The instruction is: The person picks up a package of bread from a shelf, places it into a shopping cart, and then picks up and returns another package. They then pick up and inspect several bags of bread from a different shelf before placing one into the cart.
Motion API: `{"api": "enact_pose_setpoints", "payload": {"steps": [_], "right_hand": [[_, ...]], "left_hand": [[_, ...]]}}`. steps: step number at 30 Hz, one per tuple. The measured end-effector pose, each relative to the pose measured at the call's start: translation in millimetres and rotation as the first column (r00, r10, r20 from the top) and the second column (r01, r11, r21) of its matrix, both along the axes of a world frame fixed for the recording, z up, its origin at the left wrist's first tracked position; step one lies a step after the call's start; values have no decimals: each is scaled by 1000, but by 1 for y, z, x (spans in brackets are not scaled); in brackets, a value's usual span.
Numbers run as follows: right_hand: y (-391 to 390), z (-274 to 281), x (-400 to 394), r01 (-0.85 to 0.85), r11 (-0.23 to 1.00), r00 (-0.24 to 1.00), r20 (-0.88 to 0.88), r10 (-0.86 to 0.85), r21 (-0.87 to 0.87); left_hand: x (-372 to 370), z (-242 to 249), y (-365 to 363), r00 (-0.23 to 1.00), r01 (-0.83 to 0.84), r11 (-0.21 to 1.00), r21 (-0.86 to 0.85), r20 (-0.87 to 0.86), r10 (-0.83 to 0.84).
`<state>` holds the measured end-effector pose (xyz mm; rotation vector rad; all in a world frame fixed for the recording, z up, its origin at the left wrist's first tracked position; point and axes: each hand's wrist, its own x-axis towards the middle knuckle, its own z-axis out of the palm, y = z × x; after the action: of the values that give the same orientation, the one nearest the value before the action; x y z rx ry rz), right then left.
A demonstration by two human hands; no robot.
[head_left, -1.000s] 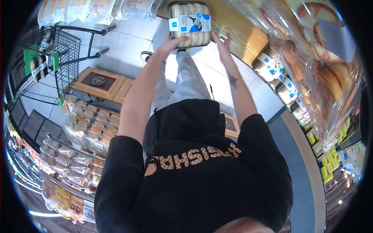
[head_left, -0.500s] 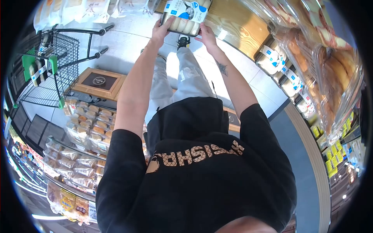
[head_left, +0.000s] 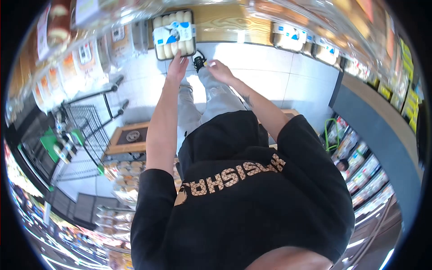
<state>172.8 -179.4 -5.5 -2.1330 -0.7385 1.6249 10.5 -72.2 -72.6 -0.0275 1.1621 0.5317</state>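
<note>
A black tray of white rolls (head_left: 185, 47) with a blue and white label rests at the edge of a wooden shelf, top centre in the head view. My left hand (head_left: 177, 67) is at the tray's near edge, fingers stretched out with the tips against or just over it, not wrapped round it. To the right and lower, my right hand (head_left: 219, 72) is off the tray, its fingers loosely bent and apart, with nothing seen in it.
The wooden shelf (head_left: 220, 24) has similar packs (head_left: 290, 37) farther right. Bagged bread hangs over the upper left and top. A shopping cart (head_left: 85, 126) stands at left, near a wooden-framed box (head_left: 128, 137). A grey counter edge (head_left: 378, 108) curves along the right.
The tray of rolls, held between both hands before, now sits on the shelf farther left. My right hand has come off it and my left hand has loosened. The view has shifted.
</note>
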Motion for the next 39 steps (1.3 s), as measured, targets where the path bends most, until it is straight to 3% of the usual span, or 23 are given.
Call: {"api": "enact_pose_setpoints", "payload": {"steps": [6, 8, 11, 13, 15, 16, 18, 20, 21, 22, 23, 24, 25, 26, 27, 28, 30, 31, 33, 39], "right_hand": [[-151, -6, 17, 158, 966, 974, 196, -117, -207], [-197, -14, 14, 285, 930, 948, 212, -238, -231], [-244, -34, 11, 390, 869, 919, 181, -349, -306], [-241, -19, 13, 416, 855, 909, 170, -380, -309], [-232, -10, 14, 434, 844, 901, 161, -403, -314], [-227, -11, 15, 391, 880, 917, 192, -349, -268], [-205, -15, 17, 326, 925, 933, 226, -282, -194], [-149, -18, 30, 295, 950, 931, 253, -262, -99], [-112, -17, 35, 274, 961, 928, 276, -252, -42], [-74, -19, 40, 213, 977, 932, 293, -212, 31], [-36, -26, 42, 138, 985, 939, 303, -162, 101], [3, -37, 42, 96, 981, 951, 276, -140, 167], [43, -21, 44, 152, 971, 985, 56, -164, 184], [77, -16, 38, 183, 965, 983, -66, -173, 188], [104, -30, 26, 86, 967, 978, 166, -129, 242], [123, -42, 17, 16, 947, 969, 229, -94, 319], [149, -91, 3, 106, 928, 993, -93, -77, 358], [151, -72, -7, 91, 931, 993, -103, -57, 354], [152, -47, -13, 5, 949, 990, 135, -50, 315], [158, -40, -27, -45, 950, 977, 213, -23, 310]], "left_hand": [[-6, 6, 15, 998, -46, 996, 78, 43, 42], [-5, 6, 25, 997, -73, 992, 102, 24, 71], [-10, -14, 37, 959, -281, 956, -81, 23, 284], [-10, -25, 42, 948, -310, 947, -89, 50, 315], [-11, -40, 48, 918, -354, 926, -132, 139, 371], [-3, -25, 47, 921, -347, 928, -134, 138, 364], [6, 4, 46, 958, -276, 957, -93, 60, 282], [7, -14, 57, 972, -235, 967, -101, -19, 234], [8, -15, 62, 956, -63, 997, -33, -288, 51], [1, -13, 65, 828, 110, 994, -26, -550, -106], [15, 37, 61, 670, 252, 968, -3, -720, -178], [10, 17, 65, 271, 440, 896, -48, -945, -184], [-23, -34, 73, 219, 688, 719, 102, -973, -71], [-13, -2, 68, 134, 757, 636, 149, -988, 72], [-15, -3, 67, 131, 776, 609, 165, -986, 99], [-15, 6, 71, 132, 784, 615, 84, -991, -32], [-10, 33, 72, 275, 718, 687, 110, -952, -135], [-11, 37, 73, 322, 705, 695, 137, -936, -142], [-12, 40, 72, 335, 700, 698, 150, -933, -135], [-14, 31, 59, 341, 677, 702, 220, -939, -34]]}}
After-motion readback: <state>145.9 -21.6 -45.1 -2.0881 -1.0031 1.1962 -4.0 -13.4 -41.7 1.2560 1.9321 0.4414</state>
